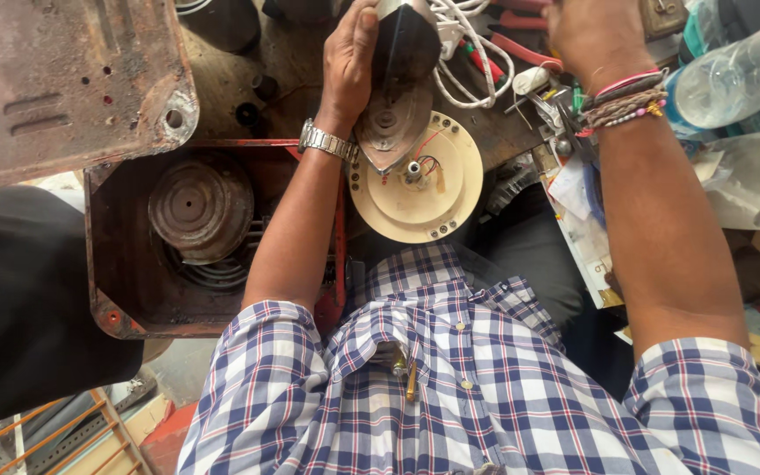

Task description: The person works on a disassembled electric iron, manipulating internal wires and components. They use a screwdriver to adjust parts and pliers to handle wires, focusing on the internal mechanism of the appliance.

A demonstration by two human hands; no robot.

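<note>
One clothes iron [398, 79] stands at the upper centre of the frame, its dark body uppermost and its pointed metal soleplate [390, 132] facing the camera. The left hand [349, 62] is laid along the iron's left side, palm against the dark body, fingers [364, 19] curled round it in a grip; one metal wristwatch [325, 141] sits on that wrist. The iron rests on or just over one round cream disc [420, 189] at centre frame, which carries a small fitting with red and dark wires near its middle and small holes round its rim. One white cord [468, 53] lies looped just right of the iron. The right hand [591, 35] is at the upper right, partly cut off by the frame edge; whether its fingers are closed or spread cannot be told. Several bracelets [626, 97] of thread and beads circle that wrist. One clear plastic bottle [736, 75] lies at the far upper right. One pair of red-handled pliers [521, 48] lies between cord and right hand. At centre left, one rusted metal housing [107, 264] holds one round ribbed part [200, 207]. One rusted plate [63, 88] fills the upper left. The worktop [257, 70] is dark and stained.
</note>
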